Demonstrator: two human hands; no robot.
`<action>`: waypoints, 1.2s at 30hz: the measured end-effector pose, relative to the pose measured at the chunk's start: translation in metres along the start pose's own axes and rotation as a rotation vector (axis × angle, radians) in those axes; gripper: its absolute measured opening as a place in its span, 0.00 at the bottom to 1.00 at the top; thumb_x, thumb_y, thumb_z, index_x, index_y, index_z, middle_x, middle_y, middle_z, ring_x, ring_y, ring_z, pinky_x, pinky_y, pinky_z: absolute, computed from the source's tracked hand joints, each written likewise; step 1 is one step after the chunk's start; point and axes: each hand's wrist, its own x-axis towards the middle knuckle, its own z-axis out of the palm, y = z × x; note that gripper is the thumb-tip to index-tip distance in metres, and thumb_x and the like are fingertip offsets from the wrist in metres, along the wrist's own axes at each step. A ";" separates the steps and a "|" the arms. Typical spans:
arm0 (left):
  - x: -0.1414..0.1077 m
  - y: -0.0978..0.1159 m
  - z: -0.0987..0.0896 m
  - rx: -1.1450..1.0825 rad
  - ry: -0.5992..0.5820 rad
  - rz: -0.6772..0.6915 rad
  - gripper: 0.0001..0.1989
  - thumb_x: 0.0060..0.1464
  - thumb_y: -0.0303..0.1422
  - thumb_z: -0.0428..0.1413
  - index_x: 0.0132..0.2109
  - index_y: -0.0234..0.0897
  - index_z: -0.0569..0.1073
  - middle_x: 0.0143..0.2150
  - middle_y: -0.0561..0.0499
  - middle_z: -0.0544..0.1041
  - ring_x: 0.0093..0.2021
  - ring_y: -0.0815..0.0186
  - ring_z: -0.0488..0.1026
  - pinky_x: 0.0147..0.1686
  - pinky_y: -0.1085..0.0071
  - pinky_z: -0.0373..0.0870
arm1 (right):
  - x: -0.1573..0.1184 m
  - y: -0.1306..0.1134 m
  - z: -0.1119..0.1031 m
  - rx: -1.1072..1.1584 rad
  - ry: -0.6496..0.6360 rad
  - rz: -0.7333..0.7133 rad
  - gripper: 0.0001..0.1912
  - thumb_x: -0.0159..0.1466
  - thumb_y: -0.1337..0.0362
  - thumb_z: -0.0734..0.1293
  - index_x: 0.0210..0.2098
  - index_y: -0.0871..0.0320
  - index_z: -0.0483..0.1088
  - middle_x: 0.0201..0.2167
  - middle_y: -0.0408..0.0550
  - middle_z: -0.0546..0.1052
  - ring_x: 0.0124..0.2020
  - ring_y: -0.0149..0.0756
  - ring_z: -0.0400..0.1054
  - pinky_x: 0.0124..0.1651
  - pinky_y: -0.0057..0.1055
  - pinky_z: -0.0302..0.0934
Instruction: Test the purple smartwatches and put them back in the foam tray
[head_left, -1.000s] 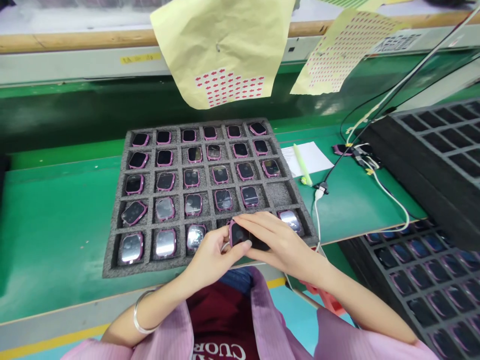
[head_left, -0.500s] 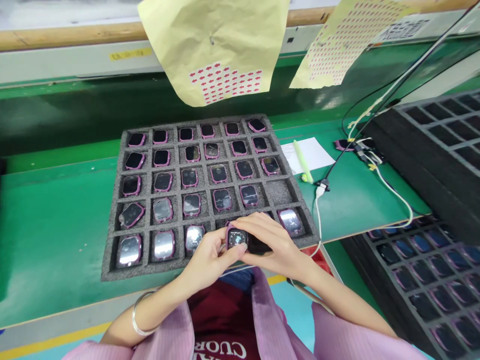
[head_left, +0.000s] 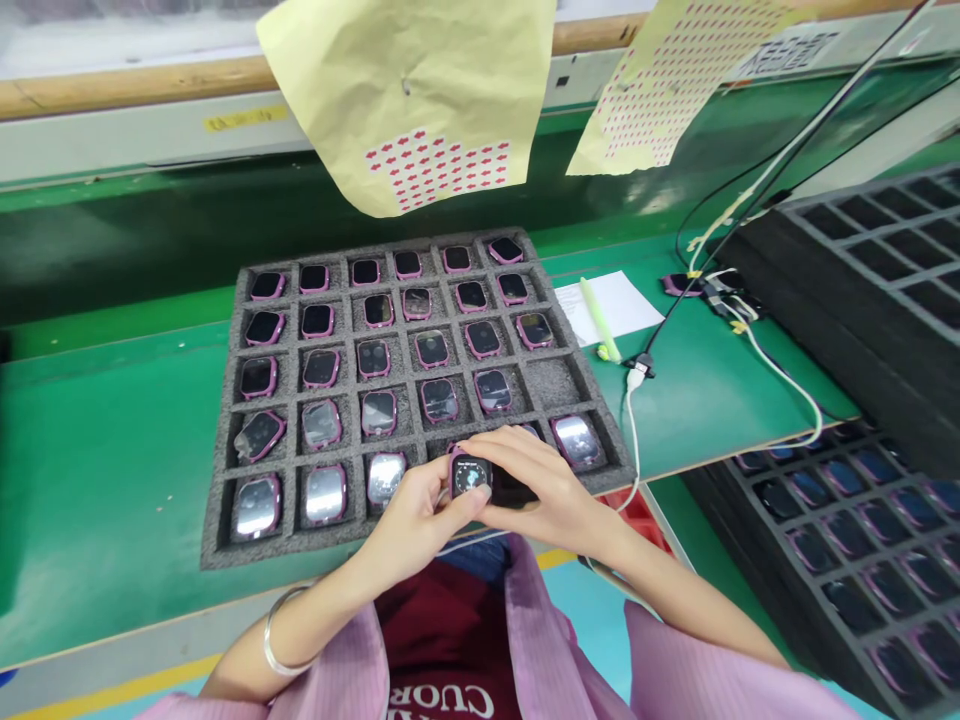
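Note:
Between my two hands is a smartwatch head with a purple case and a lit screen showing a dial. My left hand grips its left side, the thumb along the lower edge. Curled around the top and right side are the fingers of my right hand, its thumb hidden from clear view. Both hands are over the front edge of a grey foam tray. Purple-cased watch heads fill most of its compartments, such as a bright one in the front row. My right hand partly covers that row.
Right of the tray lie a white paper, a green pen and a white USB cable. Stacked black foam trays stand at the right, with another watch-filled tray lower down. Yellow sticker sheets hang above the bench.
The view has shifted slightly, so the tray and the bench appear a little further left. Both hands keep the same hold on the smartwatch head, whose screen stays lit.

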 end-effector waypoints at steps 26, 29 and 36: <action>-0.006 0.003 0.007 0.069 -0.065 -0.051 0.20 0.51 0.37 0.60 0.49 0.39 0.64 0.38 0.55 0.66 0.25 0.75 0.56 0.24 0.77 0.55 | 0.002 -0.001 -0.038 -0.135 0.058 0.001 0.24 0.63 0.58 0.69 0.56 0.57 0.64 0.46 0.54 0.68 0.47 0.45 0.64 0.48 0.43 0.63; -0.008 0.010 0.000 0.046 -0.007 -0.095 0.17 0.51 0.38 0.60 0.44 0.38 0.64 0.35 0.56 0.66 0.23 0.76 0.56 0.23 0.78 0.55 | 0.003 0.024 -0.071 -0.309 0.154 0.114 0.22 0.62 0.58 0.69 0.54 0.56 0.66 0.46 0.54 0.69 0.48 0.47 0.64 0.52 0.46 0.60; -0.003 0.007 -0.017 0.047 0.077 -0.036 0.13 0.55 0.36 0.57 0.45 0.35 0.68 0.35 0.51 0.72 0.39 0.65 0.69 0.37 0.72 0.65 | 0.010 0.044 -0.102 -0.578 -0.200 0.135 0.18 0.67 0.59 0.63 0.54 0.60 0.66 0.52 0.59 0.67 0.53 0.52 0.61 0.53 0.52 0.58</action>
